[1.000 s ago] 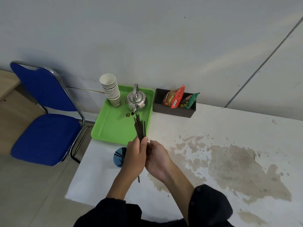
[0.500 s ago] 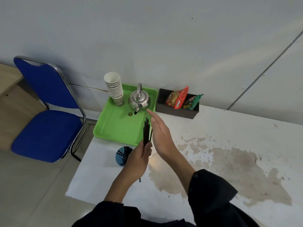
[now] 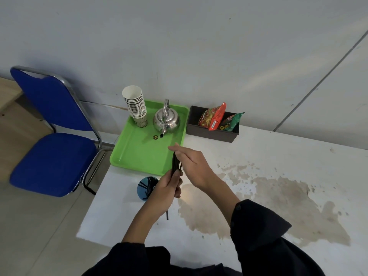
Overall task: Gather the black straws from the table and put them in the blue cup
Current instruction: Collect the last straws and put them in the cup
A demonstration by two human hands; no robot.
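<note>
Since half a second ago: right hand [image 3: 194, 166] lowered onto straw tips, fingers bent from flat; left hand [image 3: 168, 189] unchanged.

Left fist clamped round bundle of black straws [image 3: 175, 163], held near upright above table [image 3: 258, 160] at green tray [image 3: 139, 156] front edge. Right hand beside and over bundle top, fingers [image 3: 176, 149] together, slightly curled, touching straw tips, gripping nothing. Blue cup [image 3: 143, 189] just left of left hand on table, several straws inside, part hidden by hand. One straw end [image 3: 167, 215] visible below left wrist; cannot tell if lying on table or hanging from bundle. Kettle [image 3: 166, 121] and paper cup stack [image 3: 135, 105] on tray; snack box [image 3: 212, 130] right of tray.
</note>
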